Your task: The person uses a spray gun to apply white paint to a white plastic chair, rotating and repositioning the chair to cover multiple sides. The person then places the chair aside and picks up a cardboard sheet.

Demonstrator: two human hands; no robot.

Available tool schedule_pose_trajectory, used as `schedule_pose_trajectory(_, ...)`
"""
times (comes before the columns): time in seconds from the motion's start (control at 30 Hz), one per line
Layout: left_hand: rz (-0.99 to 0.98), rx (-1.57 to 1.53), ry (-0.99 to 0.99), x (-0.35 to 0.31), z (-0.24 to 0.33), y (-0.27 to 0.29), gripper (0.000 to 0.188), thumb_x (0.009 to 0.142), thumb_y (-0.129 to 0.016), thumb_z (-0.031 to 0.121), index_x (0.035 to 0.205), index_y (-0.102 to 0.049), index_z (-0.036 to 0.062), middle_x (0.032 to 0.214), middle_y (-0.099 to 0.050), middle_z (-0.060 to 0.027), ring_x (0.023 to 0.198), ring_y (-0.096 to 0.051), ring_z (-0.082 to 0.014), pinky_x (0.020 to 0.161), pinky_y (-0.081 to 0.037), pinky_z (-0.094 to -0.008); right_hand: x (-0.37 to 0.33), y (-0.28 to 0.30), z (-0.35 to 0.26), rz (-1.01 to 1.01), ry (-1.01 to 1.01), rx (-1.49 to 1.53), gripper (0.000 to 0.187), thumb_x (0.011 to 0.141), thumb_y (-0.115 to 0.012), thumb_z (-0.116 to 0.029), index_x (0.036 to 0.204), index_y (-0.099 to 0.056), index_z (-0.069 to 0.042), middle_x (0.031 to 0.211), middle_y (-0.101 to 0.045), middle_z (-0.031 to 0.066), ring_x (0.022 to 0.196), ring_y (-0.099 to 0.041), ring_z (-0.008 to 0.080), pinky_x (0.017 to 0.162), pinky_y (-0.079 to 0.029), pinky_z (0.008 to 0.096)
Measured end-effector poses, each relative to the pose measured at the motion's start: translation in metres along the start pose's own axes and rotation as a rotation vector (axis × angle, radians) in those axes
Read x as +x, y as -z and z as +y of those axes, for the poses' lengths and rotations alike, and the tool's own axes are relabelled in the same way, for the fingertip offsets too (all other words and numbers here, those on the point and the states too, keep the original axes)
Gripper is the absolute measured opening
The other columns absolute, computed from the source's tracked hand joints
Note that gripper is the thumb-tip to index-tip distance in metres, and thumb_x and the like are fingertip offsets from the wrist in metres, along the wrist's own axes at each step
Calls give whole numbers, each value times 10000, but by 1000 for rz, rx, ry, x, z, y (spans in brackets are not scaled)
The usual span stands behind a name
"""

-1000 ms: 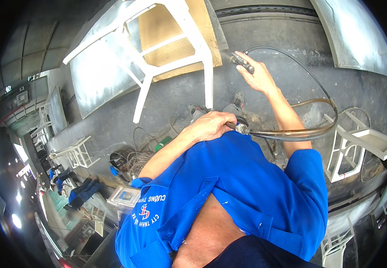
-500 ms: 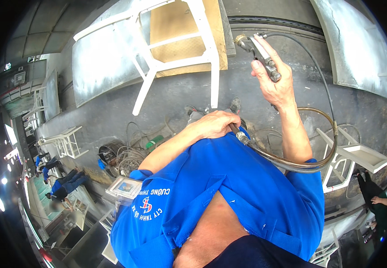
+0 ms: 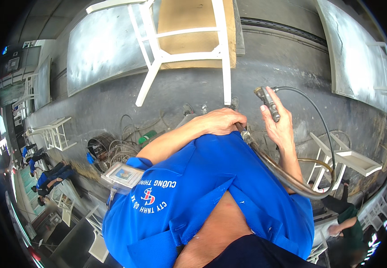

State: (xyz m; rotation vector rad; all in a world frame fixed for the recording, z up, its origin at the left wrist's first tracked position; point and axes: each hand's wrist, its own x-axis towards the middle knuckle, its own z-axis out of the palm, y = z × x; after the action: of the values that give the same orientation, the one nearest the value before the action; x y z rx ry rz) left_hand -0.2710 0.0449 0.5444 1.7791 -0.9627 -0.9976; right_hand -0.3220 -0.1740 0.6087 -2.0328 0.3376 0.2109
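My right hand [image 3: 282, 129] is closed around a metal spray gun [image 3: 268, 105], held to the right in front of my body. A thin dark hose [image 3: 319, 117] curves from the gun's far end down toward my right forearm. My left hand [image 3: 225, 121] grips a thicker brown hose [image 3: 276, 172] at my waist, and this hose loops out to the right. Beyond both hands stands a white chair frame [image 3: 191, 57] with legs and crossbars. Nothing touches it from the gun, which is well apart from it. My right fingers partly hide the gun's handle.
A tan board [image 3: 189, 15] lies under the chair frame. Grey panels [image 3: 106, 44] stand left and right. Coiled hoses [image 3: 117, 149] and a green bottle [image 3: 147, 136] lie at left. White furniture pieces [image 3: 356, 161] stand at right. People [image 3: 52, 178] work at far left; another person [image 3: 347, 223] is at right.
My right hand has brought the spray gun nearer to my body, away from the chair frame. My left hand stays on the hose at my waist. The whole view has shifted slightly.
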Motion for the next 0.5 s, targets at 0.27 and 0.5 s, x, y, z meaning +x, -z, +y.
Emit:
schedule_pose_trajectory(0.27,2,-20,-44,-64,-41,25,233,875,-581,-35,1056,-676,77,1047,-728,-134,995,-683,-381,820,-530,-469,38,-63,-83,138,234,-52,495,1000,-685,-218,1473,-572,-126,1177,-745,184,1047,-720,233,928,-535,360)
schedule_pose_trajectory(0.5,72,-97,-96,-158,-97,49,343,838,-490,-106,1080,-663,65,1066,-731,-160,1024,-683,-389,857,-525,-475,62,-147,-192,-27,322,-161,501,993,-677,-333,1467,-588,-196,1115,-769,126,937,-709,234,893,-537,367)
